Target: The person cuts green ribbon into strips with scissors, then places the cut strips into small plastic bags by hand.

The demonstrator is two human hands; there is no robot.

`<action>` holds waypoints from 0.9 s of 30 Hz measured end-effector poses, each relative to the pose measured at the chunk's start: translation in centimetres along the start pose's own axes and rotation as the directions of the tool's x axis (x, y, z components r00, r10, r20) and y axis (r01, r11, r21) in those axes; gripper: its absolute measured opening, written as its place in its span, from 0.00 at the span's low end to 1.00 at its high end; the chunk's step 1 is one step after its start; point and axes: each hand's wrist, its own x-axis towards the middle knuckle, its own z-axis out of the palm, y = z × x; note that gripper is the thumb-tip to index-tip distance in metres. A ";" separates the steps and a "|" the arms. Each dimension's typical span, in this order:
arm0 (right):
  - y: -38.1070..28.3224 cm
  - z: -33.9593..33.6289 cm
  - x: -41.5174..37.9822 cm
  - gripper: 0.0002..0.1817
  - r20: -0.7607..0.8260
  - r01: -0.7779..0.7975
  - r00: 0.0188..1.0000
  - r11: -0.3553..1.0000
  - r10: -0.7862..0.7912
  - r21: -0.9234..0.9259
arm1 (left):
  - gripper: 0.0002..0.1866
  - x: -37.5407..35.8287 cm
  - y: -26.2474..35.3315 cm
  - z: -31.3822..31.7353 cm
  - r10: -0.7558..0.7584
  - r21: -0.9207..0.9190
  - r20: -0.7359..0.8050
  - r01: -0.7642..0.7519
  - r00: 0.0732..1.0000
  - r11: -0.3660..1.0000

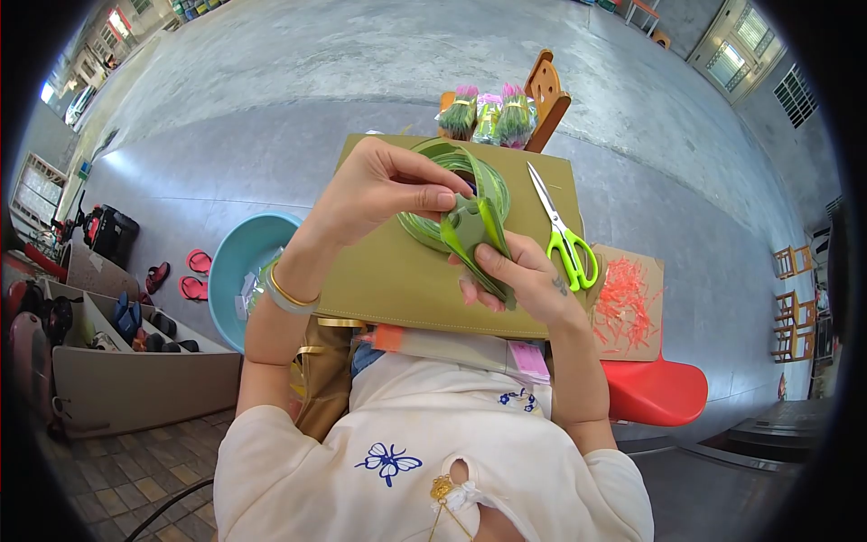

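Over the olive-green table [388, 289], my right hand [524, 271] grips a folded bundle of green ribbon [470, 230] from below. My left hand [406, 190] pinches at the bundle's upper end with thumb and index finger. Behind both hands lies a roll of green striped ribbon [497, 185], partly hidden by them. Scissors with lime-green handles [564, 248] rest on the table to the right of my right hand, blades pointing away.
Beyond the table, a wooden chair [547, 95] holds bundled pink-tipped items [515, 117]. At left stands a light-blue basin [226, 271]. To the right, red shreds [623, 303] lie on cardboard over a red stool [659, 393]. A shoe rack [135, 379] is far left.
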 end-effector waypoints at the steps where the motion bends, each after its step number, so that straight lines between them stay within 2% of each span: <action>1: 0.0 0.0 0.0 0.15 -0.016 -0.004 1.000 1.000 0.004 -0.017 | 0.12 0.0 -0.1 0.1 0.004 0.000 -0.019 -0.004 1.000 1.000; 4: 0.1 -0.3 0.2 0.15 -0.076 -0.026 0.997 0.997 0.020 -0.071 | 0.11 -0.2 0.6 0.7 0.054 0.107 -0.078 -0.046 0.995 0.993; 7: 0.5 -0.2 0.5 0.14 -0.142 -0.019 0.990 0.977 -0.012 -0.211 | 0.11 -0.1 0.8 1.5 0.018 -0.090 -0.099 -0.027 0.995 0.996; 10: 0.5 0.3 0.6 0.14 -0.174 0.008 0.983 0.954 -0.064 -0.301 | 0.11 0.2 1.0 1.1 -0.091 0.229 -0.036 0.097 0.995 0.969; 14: 1.2 0.3 0.8 0.14 -0.165 0.054 0.982 0.971 -0.094 -0.232 | 0.10 0.5 0.3 1.3 0.016 0.323 -0.143 0.031 0.990 0.946; 16: 1.3 -0.6 0.9 0.14 -0.153 0.012 0.986 0.955 -0.060 -0.298 | 0.13 0.2 -0.7 1.6 0.041 0.318 -0.200 0.026 0.979 0.948; 17: 1.3 -1.1 0.9 0.14 -0.148 -0.008 0.988 0.944 -0.043 -0.330 | 0.15 0.1 -1.1 2.1 0.116 0.384 -0.256 -0.009 0.960 0.923; 19: 1.3 -2.2 0.9 0.15 -0.269 -0.026 0.962 0.970 -0.041 -0.240 | 0.19 -0.7 -2.1 3.5 0.275 0.519 -0.341 -0.064 0.899 0.852; 21: 1.0 -3.3 0.7 0.15 -0.353 0.009 0.934 0.991 -0.055 -0.132 | 0.21 -3.2 -3.6 4.1 0.228 0.695 -0.036 -0.140 0.973 0.706; 22: 0.7 -3.8 0.5 0.15 -0.376 0.045 0.924 0.997 -0.068 -0.070 | 0.19 -4.5 -4.4 5.1 0.063 0.706 0.174 -0.169 0.983 0.687; 23: 0.5 -4.1 0.3 0.15 -0.398 0.082 0.914 0.997 -0.079 -0.010 | 0.16 -5.9 -5.2 6.1 -0.108 0.711 0.366 -0.203 0.924 0.673; 25: 0.3 -4.2 0.1 0.15 -0.406 0.116 0.909 0.993 -0.097 0.022 | 0.12 -8.3 -8.2 8.3 0.035 0.683 0.520 -0.441 0.853 0.582; 27: 0.2 -4.2 0.1 0.15 -0.400 0.135 0.910 0.990 -0.105 0.046 | 0.10 -9.4 -9.7 9.5 0.014 0.748 0.553 -0.503 0.833 0.433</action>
